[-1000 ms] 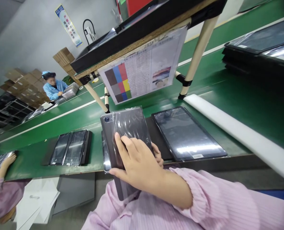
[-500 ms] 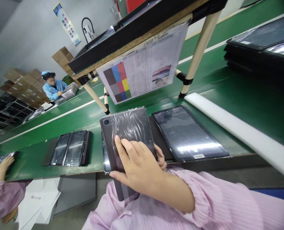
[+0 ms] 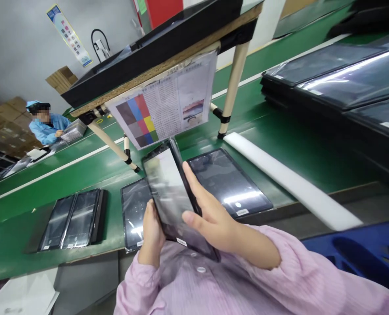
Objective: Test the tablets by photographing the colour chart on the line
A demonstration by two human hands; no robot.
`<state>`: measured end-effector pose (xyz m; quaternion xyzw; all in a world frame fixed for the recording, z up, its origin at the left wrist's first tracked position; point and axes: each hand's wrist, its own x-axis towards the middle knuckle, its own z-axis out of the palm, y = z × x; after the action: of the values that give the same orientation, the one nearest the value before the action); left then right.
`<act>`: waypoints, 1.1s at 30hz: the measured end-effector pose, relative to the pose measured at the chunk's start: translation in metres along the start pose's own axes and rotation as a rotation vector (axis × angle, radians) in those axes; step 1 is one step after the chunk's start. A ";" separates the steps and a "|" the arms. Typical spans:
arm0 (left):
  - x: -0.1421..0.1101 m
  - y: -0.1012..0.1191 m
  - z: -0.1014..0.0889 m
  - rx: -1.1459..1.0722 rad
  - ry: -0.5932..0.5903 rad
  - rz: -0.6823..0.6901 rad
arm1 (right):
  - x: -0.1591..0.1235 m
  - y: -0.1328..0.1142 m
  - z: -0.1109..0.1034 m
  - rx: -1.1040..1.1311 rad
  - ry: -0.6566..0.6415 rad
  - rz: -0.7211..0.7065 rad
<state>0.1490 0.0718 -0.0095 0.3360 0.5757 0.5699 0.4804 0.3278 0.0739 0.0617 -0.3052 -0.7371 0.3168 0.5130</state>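
A dark tablet (image 3: 171, 192) in clear film is tilted up in front of me, its glossy screen toward me and a small white label near its lower edge. My left hand (image 3: 153, 232) grips its left edge, fingers partly hidden behind it. On the right edge lies my right hand (image 3: 214, 214), thumb over the front and fingers along the side. Behind the held one, another tablet (image 3: 133, 214) rests on the green bench, partly covered by my left hand. To the right a further tablet (image 3: 227, 183) lies screen up.
Two tablets (image 3: 71, 218) lie side by side in a black tray at left. Dark trays of tablets (image 3: 339, 74) are stacked at right. A white foam strip (image 3: 289, 179) crosses the bench edge. A pipe-legged shelf (image 3: 234, 83) carries a printed chart (image 3: 164, 105). A person in blue (image 3: 46, 124) works far left.
The tablet has been turned from its back to its screen side. My left hand has come into view on its left edge, and my right hand has moved to its right edge. The view has shifted right.
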 end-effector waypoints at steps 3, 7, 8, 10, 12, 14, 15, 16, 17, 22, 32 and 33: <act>-0.006 0.000 -0.013 -0.257 -0.165 -0.224 | -0.004 0.014 -0.011 0.117 0.064 0.025; -0.014 0.000 -0.022 -0.567 -0.204 -0.291 | -0.002 0.030 -0.027 0.100 0.043 0.061; -0.015 0.000 -0.022 -0.566 -0.176 -0.255 | -0.001 0.033 -0.031 0.068 0.030 0.071; -0.018 -0.001 -0.019 -0.531 -0.136 -0.192 | 0.000 0.036 -0.038 -0.012 0.017 0.066; -0.020 -0.001 -0.016 -0.484 -0.130 -0.151 | 0.001 0.039 -0.042 -0.101 0.028 0.048; -0.023 0.000 -0.014 -0.431 -0.137 -0.125 | 0.001 0.044 -0.044 -0.190 0.042 0.061; -0.025 0.001 -0.014 -0.403 -0.131 -0.112 | 0.001 0.048 -0.046 -0.226 0.039 0.087; -0.026 0.003 -0.013 -0.377 -0.117 -0.101 | 0.001 0.052 -0.048 -0.252 0.027 0.118; -0.027 0.004 -0.011 -0.354 -0.097 -0.096 | 0.001 0.058 -0.050 -0.270 0.005 0.152; -0.023 0.008 -0.004 -0.305 -0.007 -0.202 | -0.004 0.100 -0.086 -0.337 0.063 0.418; 0.000 -0.012 -0.010 -0.011 0.037 -0.245 | -0.010 0.195 -0.142 -0.105 0.283 0.956; 0.001 -0.013 -0.011 0.066 0.046 -0.207 | -0.005 0.199 -0.140 -0.046 0.305 0.962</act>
<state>0.1402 0.0672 -0.0233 0.2771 0.6368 0.5054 0.5122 0.4873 0.2131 -0.0580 -0.6643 -0.4366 0.4527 0.4038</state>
